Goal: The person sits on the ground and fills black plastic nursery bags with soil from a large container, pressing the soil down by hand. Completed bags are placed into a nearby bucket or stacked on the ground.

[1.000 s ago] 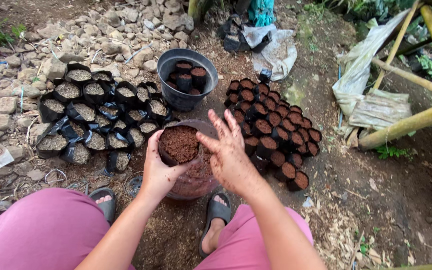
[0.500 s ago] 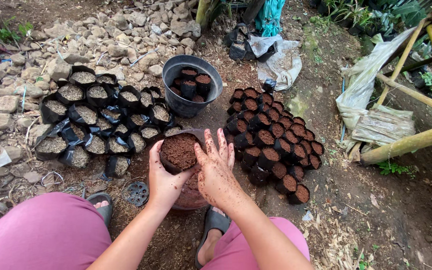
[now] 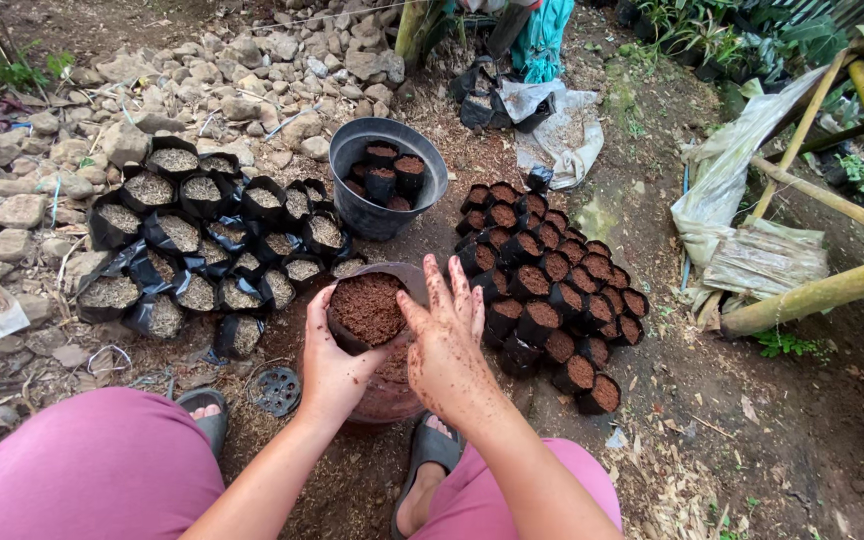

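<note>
Dirt yard; left hand (image 3: 330, 372) grips soil-filled black bag (image 3: 365, 312) (brimful), right hand (image 3: 449, 345) spread flat beside it.

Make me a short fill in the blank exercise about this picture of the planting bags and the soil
1. The left hand holds a black planting bag filled with reddish-brown ____.
2. The right hand rests at the bag's rim with its fingers ____.
3. The dark round bucket holds several small filled ____.
4. The cluster of bags with pale grey filling lies beside a pile of ____.

Missing words: soil; spread; bags; stones
</note>
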